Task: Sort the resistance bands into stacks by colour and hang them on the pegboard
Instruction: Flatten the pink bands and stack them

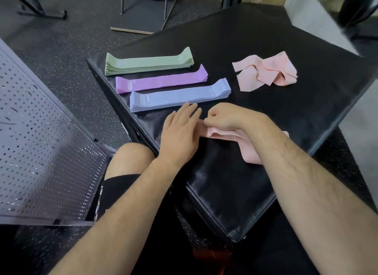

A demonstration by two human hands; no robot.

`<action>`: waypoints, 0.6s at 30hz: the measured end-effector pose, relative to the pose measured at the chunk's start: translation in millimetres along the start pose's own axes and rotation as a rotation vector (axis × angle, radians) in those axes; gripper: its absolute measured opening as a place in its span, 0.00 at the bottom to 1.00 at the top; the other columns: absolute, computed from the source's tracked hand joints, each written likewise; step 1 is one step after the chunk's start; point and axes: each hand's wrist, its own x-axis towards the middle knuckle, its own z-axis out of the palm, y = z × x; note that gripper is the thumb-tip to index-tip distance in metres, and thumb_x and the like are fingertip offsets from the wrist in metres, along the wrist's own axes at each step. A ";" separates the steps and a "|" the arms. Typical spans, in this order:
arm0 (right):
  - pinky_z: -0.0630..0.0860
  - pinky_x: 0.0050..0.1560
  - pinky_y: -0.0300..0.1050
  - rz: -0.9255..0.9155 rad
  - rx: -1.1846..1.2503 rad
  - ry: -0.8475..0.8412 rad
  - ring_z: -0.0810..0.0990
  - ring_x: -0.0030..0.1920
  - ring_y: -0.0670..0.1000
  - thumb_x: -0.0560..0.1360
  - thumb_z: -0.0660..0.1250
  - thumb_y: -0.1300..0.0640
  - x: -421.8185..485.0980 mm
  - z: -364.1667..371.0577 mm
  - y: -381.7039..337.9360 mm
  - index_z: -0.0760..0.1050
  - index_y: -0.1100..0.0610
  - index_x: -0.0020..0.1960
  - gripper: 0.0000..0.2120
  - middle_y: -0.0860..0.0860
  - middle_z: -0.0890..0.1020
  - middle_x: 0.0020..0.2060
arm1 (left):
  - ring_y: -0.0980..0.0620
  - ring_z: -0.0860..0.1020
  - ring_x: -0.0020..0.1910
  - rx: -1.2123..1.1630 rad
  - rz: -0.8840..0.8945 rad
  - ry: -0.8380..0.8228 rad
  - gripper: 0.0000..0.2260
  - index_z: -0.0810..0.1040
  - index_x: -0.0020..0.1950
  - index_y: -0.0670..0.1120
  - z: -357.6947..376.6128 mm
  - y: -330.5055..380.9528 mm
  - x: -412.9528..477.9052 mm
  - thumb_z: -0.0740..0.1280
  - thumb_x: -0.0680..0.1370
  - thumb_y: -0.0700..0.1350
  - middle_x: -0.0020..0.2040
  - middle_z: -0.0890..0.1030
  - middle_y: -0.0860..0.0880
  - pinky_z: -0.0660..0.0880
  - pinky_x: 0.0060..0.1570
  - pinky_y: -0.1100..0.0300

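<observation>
Toward the near-left part of the black mat (266, 39), pressing the left hand (180, 131) flat, fingers straight and close together, on one end of a pink band (223, 134). Pinching that band's fold with the curled fingers of the right hand (227, 116), just beside the left. Leaving the band's other end trailing under the right forearm toward the mat's right edge. Showing three sorted piles along the mat's left edge: green stack (149, 62) farthest, its end almost at the rim, purple stack (161, 80) in the middle, blue stack (180, 95) just beyond the fingertips. Showing a crumpled pink heap (266, 70) right of them, with bare mat beyond. Leaning off the mat's left side, pegboard (41, 131). Reading "10" on purple and "20 LB" on blue; logo patches too blurred.
</observation>
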 end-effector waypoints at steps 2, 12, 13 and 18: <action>0.69 0.38 0.45 -0.001 -0.004 -0.001 0.74 0.37 0.50 0.75 0.65 0.51 -2.1 -0.6 -0.7 0.75 0.53 0.36 0.10 0.49 0.77 0.35 | 0.53 0.60 0.78 0.014 -0.021 -0.136 0.22 0.67 0.77 0.47 3.8 -0.1 -1.9 0.54 0.84 0.50 0.77 0.67 0.52 0.53 0.77 0.52; 0.69 0.43 0.48 0.052 -0.045 -0.052 0.74 0.39 0.50 0.73 0.71 0.42 -33.1 -38.9 15.6 0.77 0.53 0.37 0.16 0.48 0.77 0.37 | 0.56 0.49 0.80 0.035 -0.118 -0.311 0.25 0.56 0.81 0.51 1.0 1.9 0.4 0.50 0.85 0.56 0.81 0.54 0.55 0.43 0.78 0.55; 0.68 0.42 0.48 0.063 -0.037 -0.047 0.72 0.38 0.51 0.73 0.71 0.42 -35.1 -40.0 18.3 0.76 0.53 0.36 0.16 0.48 0.76 0.36 | 0.56 0.49 0.80 0.033 -0.123 -0.316 0.25 0.56 0.81 0.51 0.0 2.5 0.6 0.49 0.85 0.57 0.81 0.53 0.55 0.43 0.78 0.55; 0.64 0.40 0.50 0.083 -0.017 -0.012 0.69 0.37 0.52 0.72 0.69 0.42 -41.7 -40.4 28.5 0.70 0.52 0.33 0.17 0.50 0.71 0.34 | 0.58 0.46 0.80 0.036 -0.150 -0.364 0.27 0.54 0.82 0.53 -4.4 4.8 2.4 0.47 0.84 0.61 0.82 0.51 0.57 0.42 0.79 0.55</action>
